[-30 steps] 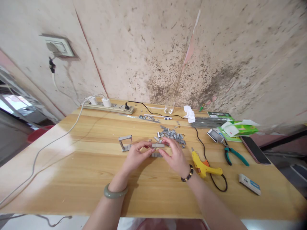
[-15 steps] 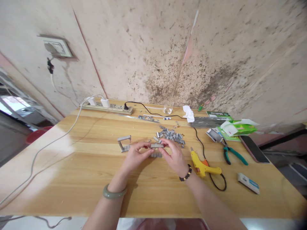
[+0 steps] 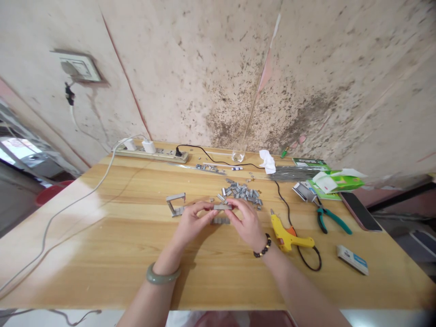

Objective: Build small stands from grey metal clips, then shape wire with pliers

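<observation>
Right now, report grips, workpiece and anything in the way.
Left grip and right grip pinching grey bar at opposite ends. Loose grey pieces just beyond. Yellow glue gun off to the right; no obstruction seen.

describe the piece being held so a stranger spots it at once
At the middle of the wooden table, the left hand and right hand face each other. Between them is a slim grey bar. Unlike the loose grey pieces heaped beyond, it is held at both ends.

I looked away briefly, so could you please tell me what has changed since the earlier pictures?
Nothing visibly moved, and nothing was taken hold of or let go; only the view shifted slightly. The left hand and right hand still hold the bar; frame and glue gun stayed put.
</observation>
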Motion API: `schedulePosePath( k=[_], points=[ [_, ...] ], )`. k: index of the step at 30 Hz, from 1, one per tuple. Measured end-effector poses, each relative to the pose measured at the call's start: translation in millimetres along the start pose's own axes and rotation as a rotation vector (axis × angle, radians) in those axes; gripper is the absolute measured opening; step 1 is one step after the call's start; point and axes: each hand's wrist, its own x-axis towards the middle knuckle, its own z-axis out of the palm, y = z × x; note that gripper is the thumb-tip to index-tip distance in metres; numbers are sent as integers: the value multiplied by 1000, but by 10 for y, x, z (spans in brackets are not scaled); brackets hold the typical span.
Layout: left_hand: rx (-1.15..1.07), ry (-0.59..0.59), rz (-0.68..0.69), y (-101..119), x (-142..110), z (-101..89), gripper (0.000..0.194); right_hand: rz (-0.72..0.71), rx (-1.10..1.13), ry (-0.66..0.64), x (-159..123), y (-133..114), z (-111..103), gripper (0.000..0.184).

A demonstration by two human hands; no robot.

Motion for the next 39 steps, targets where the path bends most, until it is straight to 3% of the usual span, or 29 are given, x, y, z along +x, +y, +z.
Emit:
schedulePosePath(
  k=[39],
  points=[
    [62, 12, 65, -3, 0, 4, 16, -15, 2, 9, -10, 8, 6, 21]
  ],
)
